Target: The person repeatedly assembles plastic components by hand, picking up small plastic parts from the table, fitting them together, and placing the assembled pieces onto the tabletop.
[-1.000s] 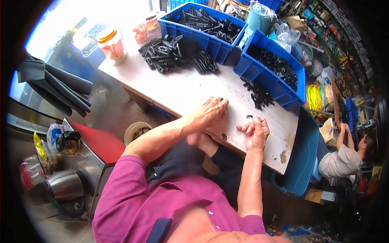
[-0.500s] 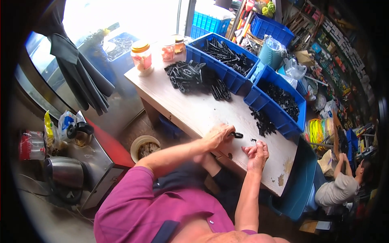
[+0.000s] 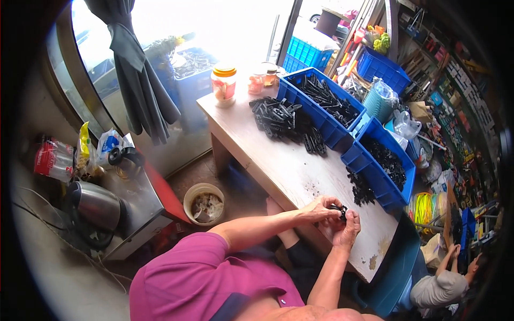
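A long black plastic part (image 3: pixel 339 209) is pinched in the fingers of my left hand (image 3: pixel 320 209), just above the near right area of the table. My right hand (image 3: pixel 347 230) meets it there, fingers curled and thumb up against the part's right end. Whether a second, smaller piece sits in the right fingers is hidden. Farther back on the wooden table (image 3: pixel 273 174) lies a heap of black plastic parts (image 3: pixel 278 117) like those in the far bin. Small black pieces (image 3: pixel 361 187) are spilled in front of the nearer bin.
Two blue bins (image 3: pixel 342 134), (image 3: pixel 375 179) of black parts line the table's far side. Lidded jars (image 3: pixel 224 85) stand at its far left corner. A waste bucket (image 3: pixel 204 204) is on the floor; a kettle (image 3: pixel 96 206) stands on the left cabinet. A co-worker (image 3: pixel 441 286) sits at right.
My hands have come together: the right hand, apart before, now touches the black part in the left hand. The whole view has shifted, with the table appearing farther right and lower.
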The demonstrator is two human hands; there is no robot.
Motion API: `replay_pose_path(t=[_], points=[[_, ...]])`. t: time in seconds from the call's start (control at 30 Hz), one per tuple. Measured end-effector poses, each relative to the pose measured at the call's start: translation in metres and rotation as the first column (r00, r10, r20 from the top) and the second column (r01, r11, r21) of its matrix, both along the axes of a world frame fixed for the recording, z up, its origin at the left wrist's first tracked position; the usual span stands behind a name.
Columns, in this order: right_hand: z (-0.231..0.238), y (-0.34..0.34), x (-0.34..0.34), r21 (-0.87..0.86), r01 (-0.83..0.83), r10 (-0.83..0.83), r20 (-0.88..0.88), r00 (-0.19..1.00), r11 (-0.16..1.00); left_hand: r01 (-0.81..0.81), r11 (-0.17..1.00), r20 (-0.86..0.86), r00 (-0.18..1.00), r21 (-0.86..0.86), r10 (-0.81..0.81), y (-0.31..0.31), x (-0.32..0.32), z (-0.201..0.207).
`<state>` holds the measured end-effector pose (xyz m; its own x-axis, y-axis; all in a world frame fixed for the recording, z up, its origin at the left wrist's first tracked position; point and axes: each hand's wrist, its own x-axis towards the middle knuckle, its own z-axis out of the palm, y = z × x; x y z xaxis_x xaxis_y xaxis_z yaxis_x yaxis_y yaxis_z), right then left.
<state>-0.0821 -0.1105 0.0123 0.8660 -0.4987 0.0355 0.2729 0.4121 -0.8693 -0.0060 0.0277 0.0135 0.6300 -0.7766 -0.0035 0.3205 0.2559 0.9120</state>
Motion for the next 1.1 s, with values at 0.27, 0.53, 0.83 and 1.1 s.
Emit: replay_pose_path(t=[0.27, 0.53, 0.83, 1.1], points=[[-0.016, -0.015, -0.004, -0.069, -0.075, 0.075, -0.002, 0.997, 0.995, -0.024, 0.999, -0.15, 0.989, -0.048, 0.017, -0.008, -0.003, -0.008], [-0.009, -0.013, 0.002, -0.173, -0.069, 0.047, -0.127, 0.991, 0.982, -0.181, 0.982, -0.233, 0.958, -0.047, 0.166, -0.015, 0.012, -0.022], [0.006, -0.004, 0.008, -0.202, -0.057, 0.019, -0.188, 0.982, 0.978, -0.173, 0.983, -0.339, 0.923, 0.059, 0.183, -0.012, 0.006, 0.001], [0.011, 0.009, 0.003, -0.197, -0.118, 0.045, -0.34, 0.939, 0.973, -0.24, 0.967, -0.333, 0.908, 0.084, 0.254, -0.005, -0.006, 0.012]])
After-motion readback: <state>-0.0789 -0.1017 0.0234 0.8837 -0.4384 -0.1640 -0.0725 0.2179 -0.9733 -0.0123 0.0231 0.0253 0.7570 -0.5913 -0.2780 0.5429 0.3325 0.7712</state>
